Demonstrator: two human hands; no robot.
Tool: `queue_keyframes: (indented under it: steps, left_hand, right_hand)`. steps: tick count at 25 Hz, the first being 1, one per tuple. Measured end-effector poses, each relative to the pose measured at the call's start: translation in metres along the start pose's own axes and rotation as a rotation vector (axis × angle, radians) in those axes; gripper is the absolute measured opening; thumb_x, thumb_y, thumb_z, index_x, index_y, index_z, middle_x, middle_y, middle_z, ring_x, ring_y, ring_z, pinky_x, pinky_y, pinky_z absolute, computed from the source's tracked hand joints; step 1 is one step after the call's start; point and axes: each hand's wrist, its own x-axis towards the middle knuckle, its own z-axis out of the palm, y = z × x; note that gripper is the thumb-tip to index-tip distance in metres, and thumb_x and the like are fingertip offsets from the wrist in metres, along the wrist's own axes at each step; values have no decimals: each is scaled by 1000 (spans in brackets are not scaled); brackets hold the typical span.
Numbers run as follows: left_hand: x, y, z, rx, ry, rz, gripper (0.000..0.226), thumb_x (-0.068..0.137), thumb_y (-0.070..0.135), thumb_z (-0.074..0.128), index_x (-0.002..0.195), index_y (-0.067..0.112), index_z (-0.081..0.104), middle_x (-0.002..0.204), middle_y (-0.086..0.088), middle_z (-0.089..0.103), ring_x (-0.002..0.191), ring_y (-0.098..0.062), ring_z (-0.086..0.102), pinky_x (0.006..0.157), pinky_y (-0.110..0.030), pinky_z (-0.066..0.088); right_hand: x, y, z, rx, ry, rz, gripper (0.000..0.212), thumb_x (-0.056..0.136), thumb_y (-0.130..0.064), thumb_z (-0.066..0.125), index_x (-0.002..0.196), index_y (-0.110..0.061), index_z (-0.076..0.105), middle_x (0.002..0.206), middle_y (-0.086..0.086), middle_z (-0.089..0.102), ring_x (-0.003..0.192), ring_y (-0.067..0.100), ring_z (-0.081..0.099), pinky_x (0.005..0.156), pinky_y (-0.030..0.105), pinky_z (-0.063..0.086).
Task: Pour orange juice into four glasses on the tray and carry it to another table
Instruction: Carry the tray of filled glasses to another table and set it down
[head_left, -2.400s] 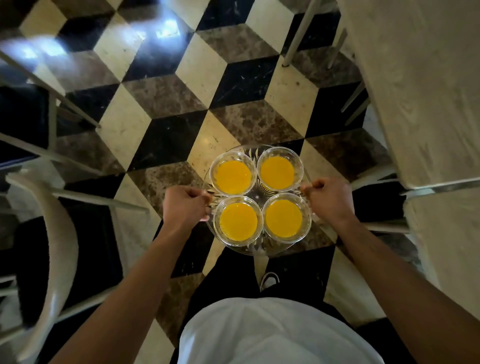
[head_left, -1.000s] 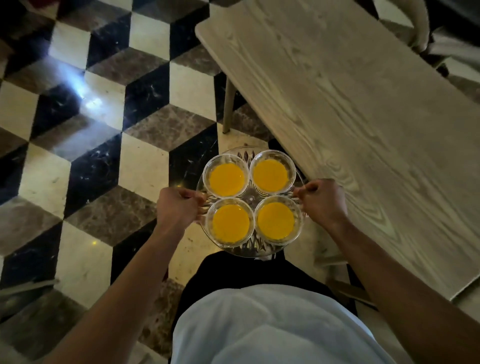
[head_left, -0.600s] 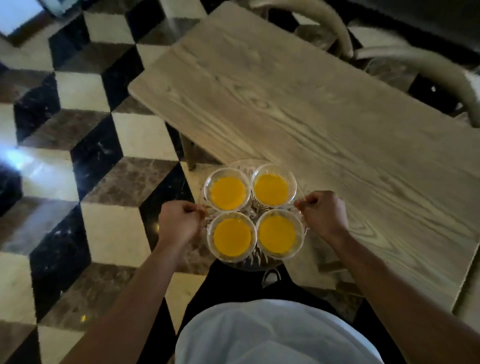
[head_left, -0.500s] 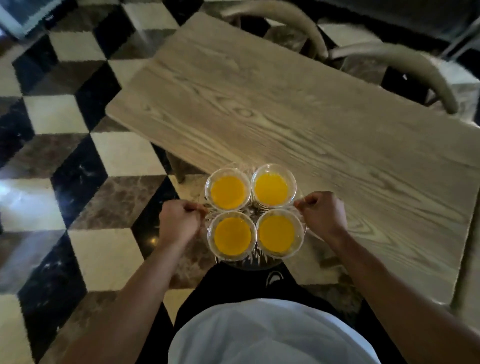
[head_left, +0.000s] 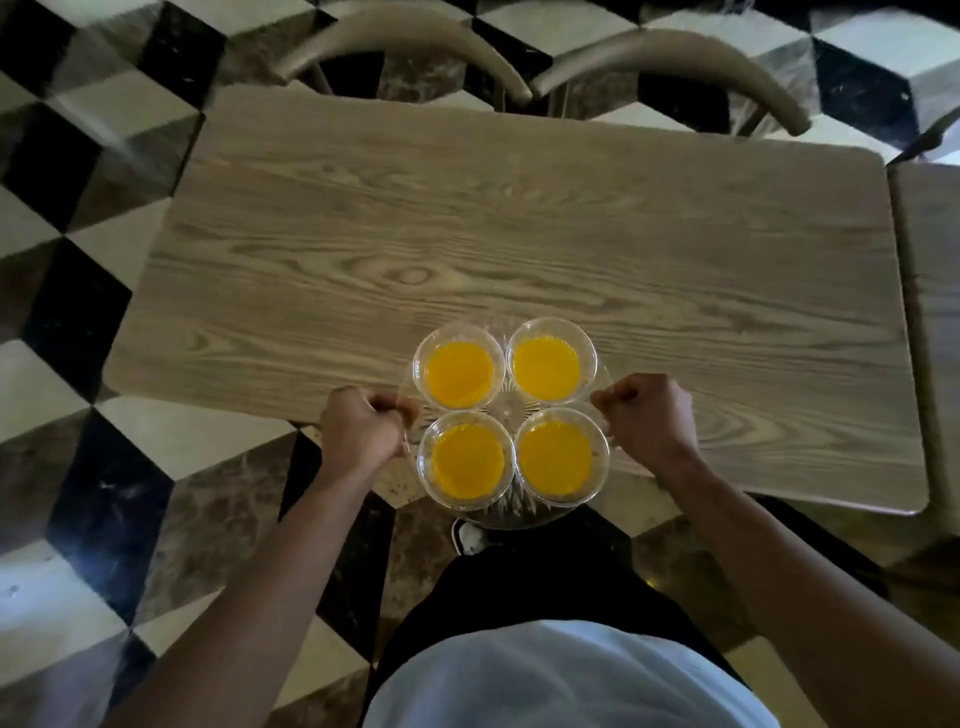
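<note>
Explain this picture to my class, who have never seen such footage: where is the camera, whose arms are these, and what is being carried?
The camera sits on a person's head, looking down, so the arms are that person's own. The left hand and right hand each grip a side of a clear glass tray. Four glasses of orange juice stand on it, two by two. The tray is held over the near edge of a bare wooden table. Two chairs stand at the far side, on a chequered floor.
</note>
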Motion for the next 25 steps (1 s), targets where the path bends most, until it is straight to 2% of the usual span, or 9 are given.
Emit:
queue_keyframes:
  steps: [6, 8, 11, 13, 15, 19, 21, 23, 25]
  left_hand:
    - [44, 37, 20, 55, -11, -3, 34, 94, -11, 62, 78, 13, 80, 83, -2, 81, 80, -22, 79, 73, -44, 69]
    - [57, 47, 23, 79, -16, -9, 33, 95, -10, 63, 79, 13, 80, 84, -1, 80, 79, -19, 78, 74, -42, 68]
    - [75, 59, 30, 107, -15, 0, 32, 95, -10, 64, 80, 13, 80, 85, -1, 81, 80, -18, 79, 70, -38, 67]
    - [87, 65, 36, 109, -31, 2, 33, 94, -10, 63, 80, 14, 80, 85, -3, 81, 80, -21, 80, 66, -37, 66]
    - [101, 69, 42, 107, -33, -2, 33, 93, -11, 62, 81, 13, 81, 85, -5, 82, 80, -22, 80, 66, -37, 66]
    - [127, 79, 48, 146, -64, 12, 34, 91, -10, 62, 81, 16, 81, 81, -1, 82, 71, -17, 77, 72, -41, 67]
    - [142, 85, 49, 175, -102, 40, 29, 93, -9, 64, 85, 13, 82, 80, -3, 81, 59, -11, 73, 63, -34, 65]
    - [156, 91, 50, 210, -120, 81, 27, 94, -8, 64, 86, 11, 81, 73, -1, 79, 46, -3, 66, 49, -23, 57]
    - [169, 97, 52, 223, -119, 112, 27, 95, -7, 67, 84, 13, 81, 67, 5, 75, 41, 2, 62, 45, -20, 52]
  right_hand:
    - [43, -9, 3, 30, -6, 76, 22, 90, -25, 73, 72, -12, 76, 58, 1, 72, 55, 18, 72, 66, 32, 61]
    - [56, -13, 5, 30, 0, 95, 22, 90, -24, 73, 70, -13, 75, 56, -2, 71, 52, 16, 70, 59, 24, 57]
    - [76, -19, 7, 39, -12, 117, 19, 90, -22, 72, 73, -15, 77, 54, -6, 69, 46, 9, 67, 44, 8, 44]
    - [88, -22, 9, 45, -8, 129, 16, 90, -20, 72, 76, -15, 78, 58, -9, 69, 51, 10, 69, 46, 10, 46]
    - [99, -25, 12, 40, 1, 141, 14, 90, -20, 72, 79, -16, 79, 63, -10, 69, 62, 12, 71, 58, 19, 53]
    - [118, -27, 21, 41, 21, 175, 12, 90, -21, 74, 82, -14, 79, 68, -5, 70, 62, 8, 65, 55, 14, 43]
    - [125, -29, 27, 40, 45, 197, 15, 90, -23, 75, 79, -13, 78, 68, -4, 71, 62, 11, 67, 56, 18, 46]
    - [131, -31, 33, 39, 75, 213, 18, 89, -25, 75, 76, -13, 78, 65, -5, 70, 65, 14, 69, 61, 23, 52]
    - [135, -32, 37, 35, 81, 215, 20, 89, -25, 75, 73, -13, 77, 60, -8, 67, 63, 13, 69, 58, 19, 49]
